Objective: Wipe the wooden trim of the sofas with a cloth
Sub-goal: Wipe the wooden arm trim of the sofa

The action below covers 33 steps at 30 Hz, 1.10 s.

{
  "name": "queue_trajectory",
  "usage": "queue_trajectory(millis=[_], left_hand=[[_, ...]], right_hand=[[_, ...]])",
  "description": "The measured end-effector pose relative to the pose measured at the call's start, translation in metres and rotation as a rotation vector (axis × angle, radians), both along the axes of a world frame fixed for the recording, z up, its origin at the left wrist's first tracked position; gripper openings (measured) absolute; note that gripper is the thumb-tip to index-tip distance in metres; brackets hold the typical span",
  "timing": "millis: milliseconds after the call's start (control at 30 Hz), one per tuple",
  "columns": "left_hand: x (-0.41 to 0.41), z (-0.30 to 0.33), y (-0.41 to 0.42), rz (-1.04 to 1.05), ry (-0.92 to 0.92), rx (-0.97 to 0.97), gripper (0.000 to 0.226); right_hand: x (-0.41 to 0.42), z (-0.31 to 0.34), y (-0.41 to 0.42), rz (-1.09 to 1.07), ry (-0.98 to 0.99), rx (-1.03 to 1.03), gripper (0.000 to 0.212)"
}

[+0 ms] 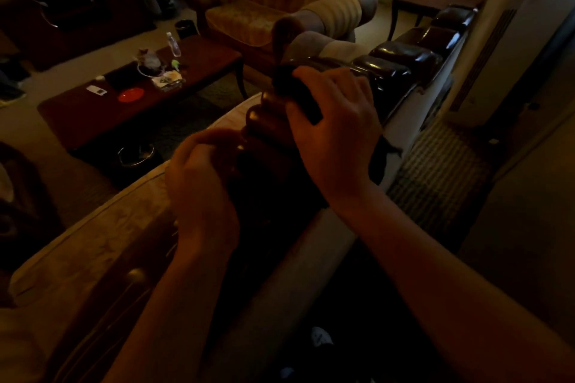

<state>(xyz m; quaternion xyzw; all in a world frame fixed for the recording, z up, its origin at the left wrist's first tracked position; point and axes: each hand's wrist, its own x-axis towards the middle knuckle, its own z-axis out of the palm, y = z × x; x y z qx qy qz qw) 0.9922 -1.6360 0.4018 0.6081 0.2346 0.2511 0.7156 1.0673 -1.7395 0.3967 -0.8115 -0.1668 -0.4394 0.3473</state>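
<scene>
The room is dim. I stand behind a sofa whose back is topped by glossy dark carved wooden trim (404, 56) running from centre to upper right. My right hand (336, 130) grips a dark cloth (298, 93) and presses it on the carved crest of the trim. My left hand (199, 183) lies lower left of it, fingers curled round the edge of the carved wood (264, 121). The pale patterned upholstery of the sofa back (118, 227) runs down to the lower left.
A dark wooden coffee table (199, 65) stands beyond the sofa with a clear bottle (173, 44), a red dish (130, 94) and small items. A striped armchair (280, 6) stands behind it, a side table (435, 0) at upper right. Checked carpet (435, 171) lies to the right.
</scene>
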Motion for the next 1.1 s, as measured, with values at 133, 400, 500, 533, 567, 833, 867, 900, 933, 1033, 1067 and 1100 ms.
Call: queue_trajectory(millis=[133,400,500,533,567,833,867,900,933,1033,1067,1100], left_hand=[[-0.002,0.007,0.043,-0.027,0.152,0.053,0.026],[-0.037,-0.014,0.11,-0.117,0.544,0.195,0.026],[-0.049,-0.031,0.103,-0.239,0.648,0.365,0.025],[-0.052,-0.036,0.102,-0.257,0.668,0.475,0.027],[-0.055,-0.035,0.099,-0.263,0.71,0.542,0.031],[-0.064,-0.065,0.106,-0.146,0.631,0.632,0.031],[-0.057,-0.054,0.107,-0.195,0.676,0.549,0.029],[-0.064,-0.043,0.111,-0.202,0.695,0.494,0.028],[-0.068,-0.043,0.122,-0.183,0.681,0.491,0.028],[-0.064,-0.048,0.121,-0.147,0.676,0.413,0.027],[-0.063,-0.048,0.119,-0.127,0.666,0.384,0.026],[-0.062,-0.048,0.12,-0.11,0.664,0.334,0.026]], right_hand=[[-0.034,0.009,0.037,0.254,0.285,-0.511,0.023],[-0.013,0.006,0.091,0.414,0.202,-0.929,0.025],[0.041,0.032,0.085,0.098,0.272,-0.939,0.026],[0.038,0.032,0.085,0.112,0.298,-0.917,0.027],[0.025,0.026,0.086,0.204,0.328,-0.895,0.027],[-0.056,-0.001,0.081,0.603,0.182,-0.923,0.037],[-0.031,0.005,0.082,0.534,0.226,-0.929,0.037],[-0.01,0.014,0.084,0.464,0.285,-0.896,0.033],[0.003,0.023,0.085,0.413,0.336,-0.85,0.03],[-0.028,0.008,0.086,0.529,0.381,-0.78,0.031],[-0.052,0.001,0.081,0.594,0.379,-0.807,0.031],[-0.076,-0.008,0.074,0.674,0.33,-0.839,0.031]])
